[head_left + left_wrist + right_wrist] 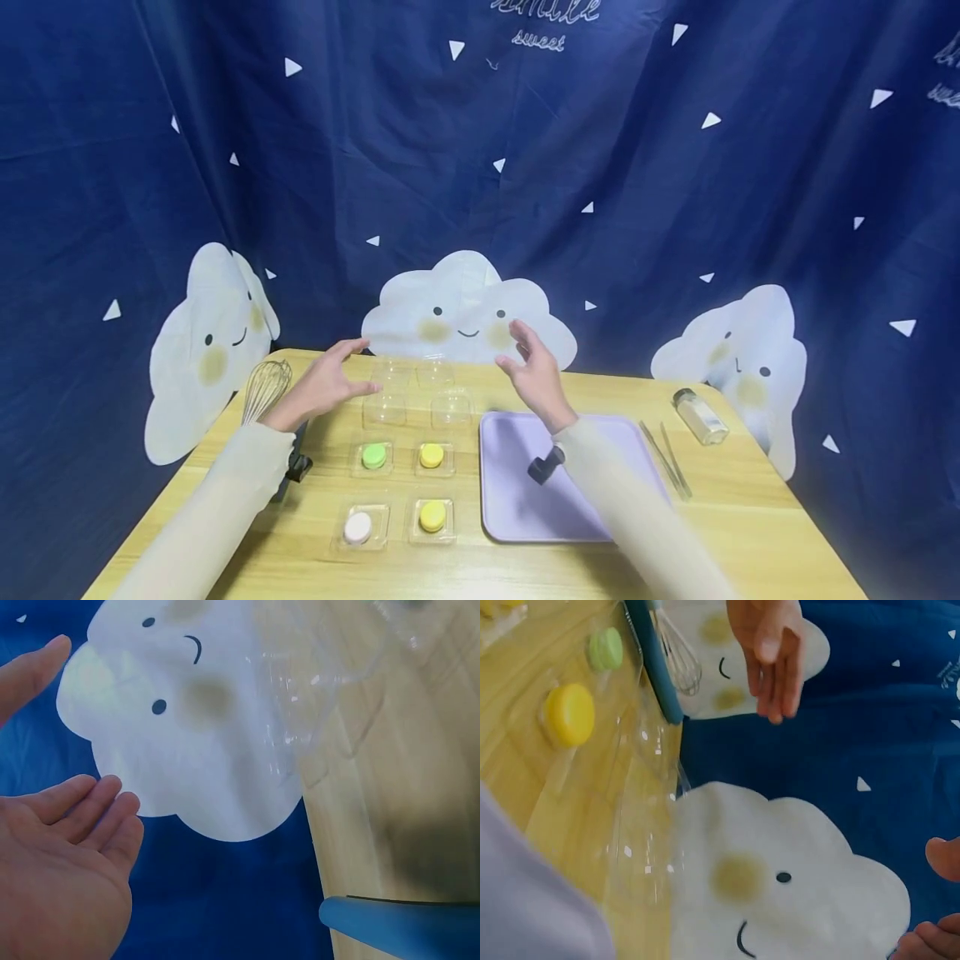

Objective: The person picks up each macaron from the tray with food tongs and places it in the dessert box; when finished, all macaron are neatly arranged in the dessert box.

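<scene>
My left hand hovers over the table's back left, fingers spread and holding nothing. My right hand is raised above the back edge of a lavender tray, also holding nothing, its fingers loosely bent. Between the hands stand several clear plastic lids, the nearest just right of my left fingertips. In front of them, clear shallow plastic bases hold a green macaron, a yellow macaron, another yellow macaron and a whitish macaron. The right wrist view shows the green macaron closer up.
A wire whisk stands at the left, by a dark blue object partly hidden by my left arm. Right of the tray lie metal tweezers and a dark-capped clear jar. A blue curtain hangs behind the wooden table.
</scene>
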A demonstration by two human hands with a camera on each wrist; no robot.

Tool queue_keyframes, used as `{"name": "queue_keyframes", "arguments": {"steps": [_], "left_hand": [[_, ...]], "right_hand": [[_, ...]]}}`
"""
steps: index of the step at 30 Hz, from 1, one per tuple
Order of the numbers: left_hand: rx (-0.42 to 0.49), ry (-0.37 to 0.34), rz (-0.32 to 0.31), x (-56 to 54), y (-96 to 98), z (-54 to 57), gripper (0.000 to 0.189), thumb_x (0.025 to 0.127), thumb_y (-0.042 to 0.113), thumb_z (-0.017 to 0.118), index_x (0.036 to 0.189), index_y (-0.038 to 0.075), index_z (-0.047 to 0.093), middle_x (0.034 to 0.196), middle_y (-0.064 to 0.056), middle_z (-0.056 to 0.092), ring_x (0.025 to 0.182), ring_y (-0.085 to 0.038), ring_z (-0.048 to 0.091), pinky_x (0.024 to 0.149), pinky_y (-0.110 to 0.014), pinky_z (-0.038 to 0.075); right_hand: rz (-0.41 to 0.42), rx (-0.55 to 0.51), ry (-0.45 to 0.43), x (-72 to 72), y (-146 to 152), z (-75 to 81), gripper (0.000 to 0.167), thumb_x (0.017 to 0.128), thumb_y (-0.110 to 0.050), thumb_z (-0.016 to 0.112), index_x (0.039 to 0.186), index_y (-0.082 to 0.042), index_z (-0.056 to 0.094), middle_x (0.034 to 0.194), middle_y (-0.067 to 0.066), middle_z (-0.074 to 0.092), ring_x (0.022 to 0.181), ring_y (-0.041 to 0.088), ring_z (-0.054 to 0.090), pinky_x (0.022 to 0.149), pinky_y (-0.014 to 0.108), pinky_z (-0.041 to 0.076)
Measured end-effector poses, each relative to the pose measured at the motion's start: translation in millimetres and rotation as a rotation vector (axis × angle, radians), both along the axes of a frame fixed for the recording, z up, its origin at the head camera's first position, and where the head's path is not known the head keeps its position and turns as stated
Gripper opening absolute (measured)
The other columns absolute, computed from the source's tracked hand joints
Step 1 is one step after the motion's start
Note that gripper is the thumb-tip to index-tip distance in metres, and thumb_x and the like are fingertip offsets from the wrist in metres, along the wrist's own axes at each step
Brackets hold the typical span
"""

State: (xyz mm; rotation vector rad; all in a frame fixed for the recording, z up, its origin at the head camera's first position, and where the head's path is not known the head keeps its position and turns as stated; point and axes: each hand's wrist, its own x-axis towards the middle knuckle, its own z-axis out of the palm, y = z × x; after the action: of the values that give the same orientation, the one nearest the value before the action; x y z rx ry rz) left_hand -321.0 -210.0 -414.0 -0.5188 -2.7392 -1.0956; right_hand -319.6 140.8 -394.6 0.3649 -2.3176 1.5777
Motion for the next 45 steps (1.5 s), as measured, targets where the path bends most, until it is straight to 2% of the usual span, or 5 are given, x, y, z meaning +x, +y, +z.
{"name": "queue_keyframes", "arguments": {"steps": [12,22,26,31,45], "left_hand": [[0.11,-0.159,-0.074,-45.5,0.0,1.4,0.102,0.084,0.033,0.082,0.159,-0.002,0.023,0.166,-0.023,0.027,0.152,-0.047,0.026,0.125,-0.059,0.026],[0.097,-0.329,-0.056,-79.9,2.3,-9.8,0.109,0.084,0.032,0.08,0.159,-0.006,0.012,0.168,-0.028,0.015,0.156,-0.045,0.014,0.128,-0.059,0.019],[0.05,-0.407,-0.053,-86.0,4.2,-15.6,0.109,0.085,0.03,0.078,0.159,-0.009,0.008,0.167,-0.03,0.01,0.156,-0.045,0.011,0.128,-0.058,0.017],[0.01,-0.432,-0.07,-89.1,5.2,-23.7,0.098,0.087,0.029,0.075,0.157,-0.009,0.018,0.164,-0.031,0.023,0.152,-0.046,0.024,0.125,-0.058,0.026],[-0.033,-0.48,-0.08,-86.4,6.5,-27.8,0.081,0.091,0.026,0.072,0.152,-0.009,0.032,0.157,-0.032,0.036,0.146,-0.047,0.035,0.122,-0.058,0.032]], "right_hand": [[0.115,-0.061,-0.084,-38.9,-76,-0.5,0.069,0.093,-0.005,0.068,0.154,-0.004,0.038,0.155,0.015,0.049,0.145,0.032,0.046,0.123,0.039,0.037],[0.177,-0.105,-0.312,-69.3,-127,-35.0,0.065,0.094,-0.006,0.065,0.153,0.003,0.038,0.156,0.02,0.046,0.146,0.033,0.045,0.123,0.04,0.037],[0.195,-0.131,-0.413,-72.7,-137,-49.6,0.064,0.093,-0.003,0.064,0.151,0.007,0.038,0.154,0.024,0.047,0.145,0.036,0.046,0.122,0.042,0.038],[0.206,-0.148,-0.509,-73.8,-142,-62.6,0.065,0.091,-0.002,0.064,0.151,0.007,0.038,0.154,0.024,0.047,0.144,0.037,0.046,0.123,0.044,0.037],[0.205,-0.103,-0.603,-75.7,-146,-71.3,0.069,0.094,-0.009,0.065,0.154,0.005,0.034,0.156,0.022,0.044,0.147,0.039,0.041,0.125,0.048,0.031]]}}
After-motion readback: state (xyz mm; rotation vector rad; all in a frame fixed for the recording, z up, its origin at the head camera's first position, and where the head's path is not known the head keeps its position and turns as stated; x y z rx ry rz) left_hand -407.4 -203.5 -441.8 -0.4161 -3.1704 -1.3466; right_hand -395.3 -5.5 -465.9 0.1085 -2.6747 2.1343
